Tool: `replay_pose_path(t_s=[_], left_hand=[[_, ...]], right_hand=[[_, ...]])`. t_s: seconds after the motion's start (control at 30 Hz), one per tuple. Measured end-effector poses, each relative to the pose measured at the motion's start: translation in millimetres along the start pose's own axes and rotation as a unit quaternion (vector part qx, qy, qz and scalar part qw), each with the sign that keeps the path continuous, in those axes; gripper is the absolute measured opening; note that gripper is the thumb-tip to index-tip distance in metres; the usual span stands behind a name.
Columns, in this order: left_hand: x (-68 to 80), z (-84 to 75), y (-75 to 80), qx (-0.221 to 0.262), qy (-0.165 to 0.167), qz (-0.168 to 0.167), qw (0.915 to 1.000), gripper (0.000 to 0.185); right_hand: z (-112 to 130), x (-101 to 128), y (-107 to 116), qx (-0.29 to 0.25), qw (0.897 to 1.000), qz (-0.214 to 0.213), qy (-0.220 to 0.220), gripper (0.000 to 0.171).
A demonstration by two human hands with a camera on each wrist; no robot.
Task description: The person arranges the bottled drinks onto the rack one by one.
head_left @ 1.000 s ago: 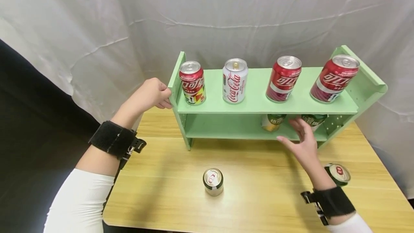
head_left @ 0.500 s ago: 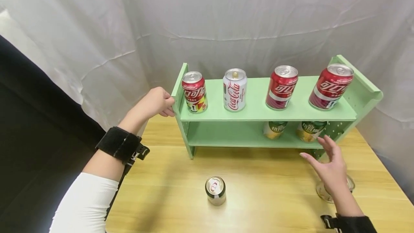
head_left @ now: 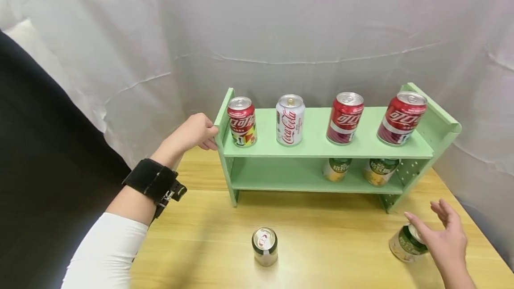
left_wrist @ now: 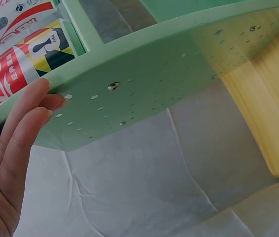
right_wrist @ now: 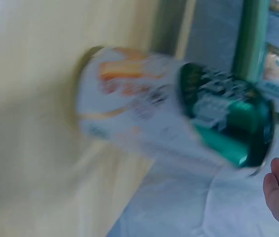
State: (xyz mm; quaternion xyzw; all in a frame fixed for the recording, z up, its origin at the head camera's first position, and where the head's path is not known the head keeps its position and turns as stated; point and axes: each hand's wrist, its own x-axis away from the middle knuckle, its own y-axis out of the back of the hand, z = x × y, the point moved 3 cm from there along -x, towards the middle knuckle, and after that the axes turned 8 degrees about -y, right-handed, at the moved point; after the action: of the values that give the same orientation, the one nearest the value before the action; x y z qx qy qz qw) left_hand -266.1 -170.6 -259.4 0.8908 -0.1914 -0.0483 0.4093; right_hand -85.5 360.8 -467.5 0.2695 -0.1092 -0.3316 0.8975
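My left hand grips the front edge of the left side panel of a light green two-tier shelf. In the left wrist view, the fingers lie against the outside of that panel. My right hand is over the right side of the table, thumb and fingers spread apart and holding nothing. Just beside it stands a green and white drink can, its top partly covered by the thumb in the head view. The right wrist view shows this can upright on the wood, slightly blurred, with the fingertips near its top.
On the upper tier stand a red-yellow Coca-Cola can, a white one and two red-purple ones. Two green-topped cans stand below, on the right. A gold-topped can stands on the table.
My right hand has drawn back from the lower tier, moving right and toward me to the table can. A green-topped can it covered now shows fully. The left hand stays on the panel.
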Motion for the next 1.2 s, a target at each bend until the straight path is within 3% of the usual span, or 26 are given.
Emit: replay_pose_path(t_s=[0.17, 0.43, 0.57, 0.7, 0.8, 1.0, 1.2], left_hand=[[3.2, 1.0, 9.4, -0.005, 0.003, -0.005, 1.0000, 0.032], [4.6, 6.4, 10.9, -0.019, 0.006, 0.010, 0.9998, 0.028], [3.4, 0.5, 11.9, -0.021, -0.012, -0.001, 0.9997, 0.027], [4.1, -0.3, 9.5, -0.023, -0.004, 0.007, 0.9997, 0.028], [3.9, 0.4, 6.2, -0.021, 0.000, 0.008, 0.9998, 0.028], [3.3, 0.4, 5.1, -0.016, -0.003, 0.001, 0.9999, 0.028], [1.3, 1.5, 2.4, -0.019, -0.005, -0.002, 0.9998, 0.026]], right_hand=[[-15, -7, -9, -0.011, 0.999, 0.028, 0.016, 0.089], [-51, -2, -42, -0.067, 0.994, 0.054, 0.065, 0.093], [-57, -3, -46, -0.069, 0.997, 0.032, 0.026, 0.093], [-66, 0, -44, -0.038, 0.997, 0.033, -0.052, 0.095], [-71, 0, -41, -0.024, 0.996, 0.032, -0.084, 0.095], [-69, -3, -40, -0.021, 0.996, 0.001, -0.092, 0.090], [-64, 4, -42, -0.007, 0.996, -0.002, -0.089, 0.088]])
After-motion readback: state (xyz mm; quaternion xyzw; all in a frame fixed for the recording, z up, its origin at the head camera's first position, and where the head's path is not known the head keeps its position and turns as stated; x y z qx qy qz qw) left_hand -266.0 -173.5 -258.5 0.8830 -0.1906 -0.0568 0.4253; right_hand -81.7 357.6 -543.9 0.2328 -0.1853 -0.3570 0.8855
